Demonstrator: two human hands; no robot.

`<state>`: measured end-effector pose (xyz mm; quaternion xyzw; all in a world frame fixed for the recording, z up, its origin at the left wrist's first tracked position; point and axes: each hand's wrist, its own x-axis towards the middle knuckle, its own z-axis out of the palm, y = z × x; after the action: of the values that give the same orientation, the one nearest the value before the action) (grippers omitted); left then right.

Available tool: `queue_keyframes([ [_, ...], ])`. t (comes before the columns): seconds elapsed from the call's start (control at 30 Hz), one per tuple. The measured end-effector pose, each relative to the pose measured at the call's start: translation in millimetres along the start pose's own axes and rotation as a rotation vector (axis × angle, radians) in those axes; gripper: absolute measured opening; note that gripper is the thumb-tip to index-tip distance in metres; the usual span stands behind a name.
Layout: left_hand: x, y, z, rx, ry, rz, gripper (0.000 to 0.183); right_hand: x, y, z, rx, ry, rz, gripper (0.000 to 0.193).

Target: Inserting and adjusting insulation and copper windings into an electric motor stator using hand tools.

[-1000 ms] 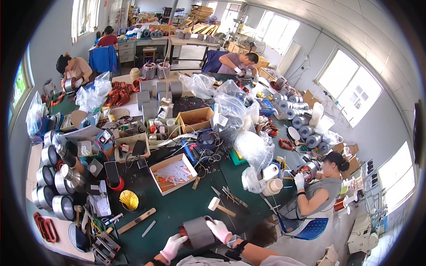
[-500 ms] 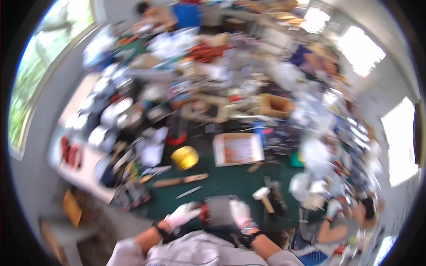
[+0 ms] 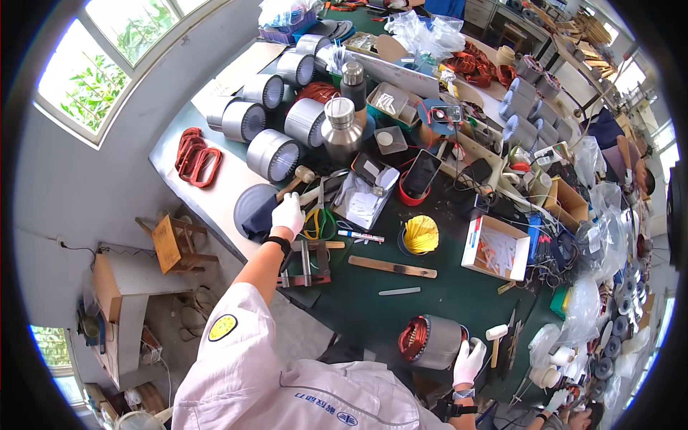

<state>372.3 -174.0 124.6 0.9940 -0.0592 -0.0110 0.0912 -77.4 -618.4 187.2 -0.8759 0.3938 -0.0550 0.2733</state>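
My left hand (image 3: 288,215), in a white glove, is stretched out to the far left, beside the handle of a small mallet (image 3: 304,174) and next to green-handled scissors (image 3: 319,221). Its fingers are bunched and partly hidden, so I cannot make out whether it grips anything. My right hand (image 3: 469,362), also gloved, is closed on the right end rim of a motor stator (image 3: 441,342). This grey ribbed cylinder lies on its side at the near table edge, red-brown copper windings (image 3: 413,340) showing at its left end.
Beyond the stator lie a wooden strip (image 3: 393,267), a marker (image 3: 360,235) and a yellow paper-filled cup (image 3: 420,235). A white-headed hammer (image 3: 496,333) rests to its right. Metal bottles (image 3: 341,132) and more stators (image 3: 274,155) crowd the far left. Another person's gloved hand (image 3: 556,400) shows lower right.
My left hand has left the stator and reached far to the left. My right hand stays at the stator. The view has turned left and steadied.
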Motion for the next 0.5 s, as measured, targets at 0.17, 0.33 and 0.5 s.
queue_keyframes([
  [0.17, 32.9, -2.9, -1.3, 0.101, -0.076, 0.032, 0.020, -13.7, 6.0, -9.6, -0.038, 0.013, -0.038, 0.028],
  [0.33, 28.4, 6.0, -31.7, -0.206, 0.083, 0.003, 0.028, -23.2, -14.8, -18.7, 0.081, 0.086, 0.059, 0.025],
  [0.5, -9.4, 25.7, -99.6, -0.488, 0.234, 0.126, 0.022, -24.6, -52.5, -31.3, 0.130, 0.134, -0.111, 0.022],
])
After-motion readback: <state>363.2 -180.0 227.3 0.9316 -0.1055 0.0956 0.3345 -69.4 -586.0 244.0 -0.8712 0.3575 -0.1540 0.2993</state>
